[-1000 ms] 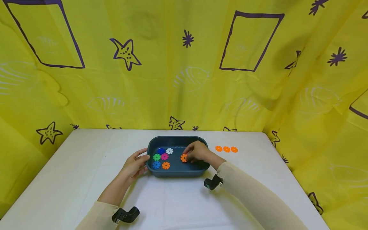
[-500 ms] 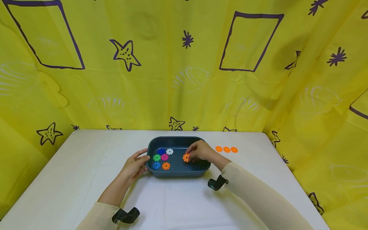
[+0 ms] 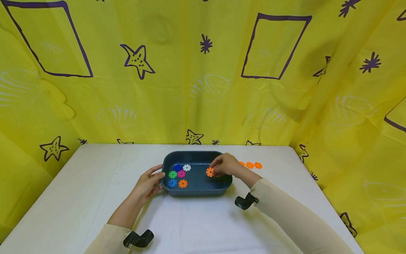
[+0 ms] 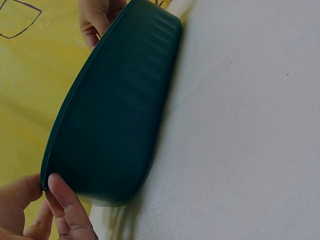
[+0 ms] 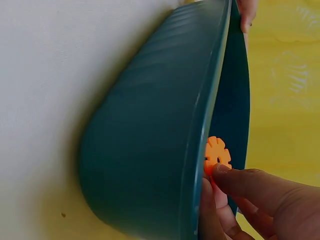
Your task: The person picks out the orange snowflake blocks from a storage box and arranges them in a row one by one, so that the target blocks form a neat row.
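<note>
A dark teal tray (image 3: 196,192) stands on the white table. At its left end my left hand (image 3: 149,184) grips the rim between thumb and fingers, as the left wrist view also shows. Over the tray's right part, my right hand (image 3: 226,165) pinches an orange notched disc (image 5: 218,152) between thumb and fingers. In the tray's left half lie a dark blue disc (image 3: 177,168), a white disc (image 3: 186,168), a green disc (image 3: 172,174), a pink disc (image 3: 181,174), a blue disc (image 3: 172,183) and another orange disc (image 3: 183,183).
Right of the tray, a row of orange discs (image 3: 250,165) lies on the table (image 3: 196,225), the nearest partly hidden by my right hand. A yellow patterned curtain (image 3: 171,95) hangs behind the table and along its sides.
My right hand has moved right and slightly up in the view with the pinched orange disc, towards the tray's right end. My left hand has kept its hold on the rim.
</note>
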Demonstrator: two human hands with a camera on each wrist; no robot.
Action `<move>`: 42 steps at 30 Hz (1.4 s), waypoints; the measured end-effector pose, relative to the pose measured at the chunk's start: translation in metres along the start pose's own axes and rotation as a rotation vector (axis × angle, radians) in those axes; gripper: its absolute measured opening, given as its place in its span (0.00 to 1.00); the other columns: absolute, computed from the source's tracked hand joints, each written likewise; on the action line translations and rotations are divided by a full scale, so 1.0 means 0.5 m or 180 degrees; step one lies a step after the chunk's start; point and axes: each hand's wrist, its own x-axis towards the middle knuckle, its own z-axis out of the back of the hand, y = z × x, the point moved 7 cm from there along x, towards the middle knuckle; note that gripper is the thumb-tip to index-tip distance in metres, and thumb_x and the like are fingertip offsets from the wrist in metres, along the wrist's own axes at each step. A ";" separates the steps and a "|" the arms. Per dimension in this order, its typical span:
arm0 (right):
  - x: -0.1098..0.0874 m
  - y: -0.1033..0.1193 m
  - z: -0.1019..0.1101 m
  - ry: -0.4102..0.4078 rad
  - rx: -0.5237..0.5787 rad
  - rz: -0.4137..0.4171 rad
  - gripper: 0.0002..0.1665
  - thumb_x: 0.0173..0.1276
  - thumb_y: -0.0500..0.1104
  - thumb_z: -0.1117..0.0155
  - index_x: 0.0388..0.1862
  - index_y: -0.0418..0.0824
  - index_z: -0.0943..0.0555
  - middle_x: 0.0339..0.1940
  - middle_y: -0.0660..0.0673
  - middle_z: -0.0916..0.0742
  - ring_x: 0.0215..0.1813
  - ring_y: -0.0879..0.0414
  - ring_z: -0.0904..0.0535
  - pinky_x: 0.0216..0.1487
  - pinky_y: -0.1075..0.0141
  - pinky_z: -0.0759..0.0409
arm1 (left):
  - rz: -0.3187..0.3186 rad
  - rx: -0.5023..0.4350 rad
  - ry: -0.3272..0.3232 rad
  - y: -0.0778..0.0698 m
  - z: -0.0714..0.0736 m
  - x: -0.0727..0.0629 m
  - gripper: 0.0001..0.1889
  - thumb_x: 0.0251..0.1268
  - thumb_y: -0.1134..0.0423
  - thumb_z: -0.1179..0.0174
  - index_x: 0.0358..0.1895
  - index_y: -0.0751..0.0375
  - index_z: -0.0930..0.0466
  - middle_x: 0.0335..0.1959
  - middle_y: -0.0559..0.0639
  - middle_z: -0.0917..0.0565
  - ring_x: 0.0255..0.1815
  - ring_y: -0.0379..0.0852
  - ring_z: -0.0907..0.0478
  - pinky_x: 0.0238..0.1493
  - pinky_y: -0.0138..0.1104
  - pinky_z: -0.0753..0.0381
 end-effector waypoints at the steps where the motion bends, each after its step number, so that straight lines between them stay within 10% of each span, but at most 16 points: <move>1: -0.001 -0.001 0.002 0.0005 0.0005 0.0002 0.10 0.62 0.27 0.34 0.43 0.29 0.15 0.34 0.40 0.13 0.31 0.53 0.14 0.40 0.58 0.13 | -0.0003 -0.0007 0.0005 0.000 0.000 -0.001 0.27 0.72 0.65 0.43 0.72 0.60 0.36 0.38 0.46 0.18 0.31 0.38 0.21 0.30 0.26 0.20; 42: -0.046 -0.030 0.082 -0.0044 0.0211 0.0120 0.15 0.61 0.29 0.36 0.48 0.27 0.17 0.36 0.39 0.12 0.32 0.55 0.14 0.43 0.53 0.14 | -0.0009 0.0021 -0.0019 -0.001 0.000 0.000 0.27 0.72 0.64 0.43 0.72 0.59 0.35 0.38 0.47 0.19 0.28 0.37 0.23 0.29 0.26 0.20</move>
